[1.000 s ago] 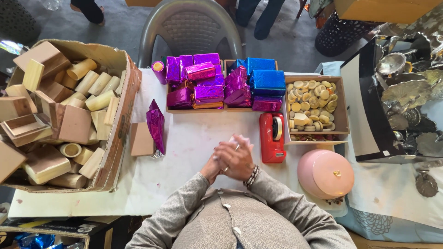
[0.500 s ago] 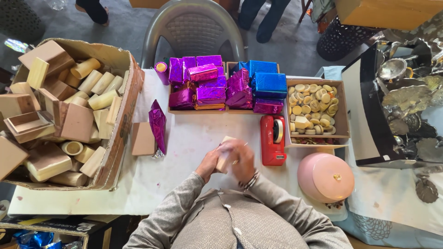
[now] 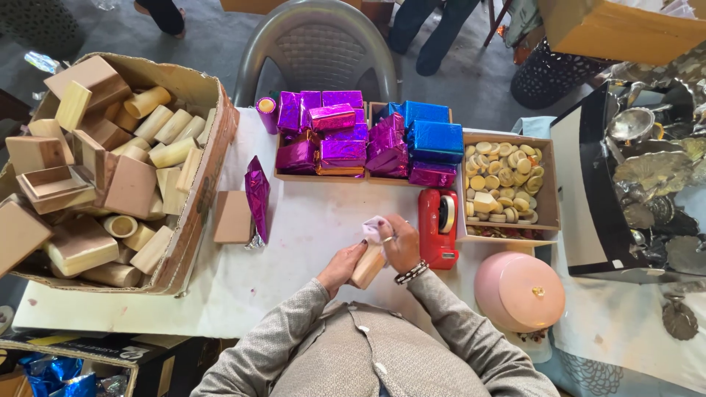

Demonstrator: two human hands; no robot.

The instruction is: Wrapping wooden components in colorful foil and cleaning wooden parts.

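Note:
My left hand (image 3: 343, 265) grips a small pale wooden block (image 3: 368, 266) from below, just above the white table (image 3: 294, 235). Over the block's top end my right hand (image 3: 401, 244) pinches a small white-and-pink scrap of paper (image 3: 373, 223). A beaded bracelet is on my right wrist. Directly right of my hands stands a red tape dispenser (image 3: 437, 226).
A large carton (image 3: 206, 169) of wooden boxes and cylinders fills the left. A wooden block (image 3: 232, 217) and a purple foil piece (image 3: 257, 197) lie beside it. Behind are trays of purple (image 3: 323, 136) and blue (image 3: 434, 140) wrapped boxes, a box of round wooden discs (image 3: 500, 184), and a pink lidded dish (image 3: 519, 289).
My hands were clasped together around the block; now they have parted, the block shows tilted in my left hand, and my right hand has lifted to its top with the paper scrap.

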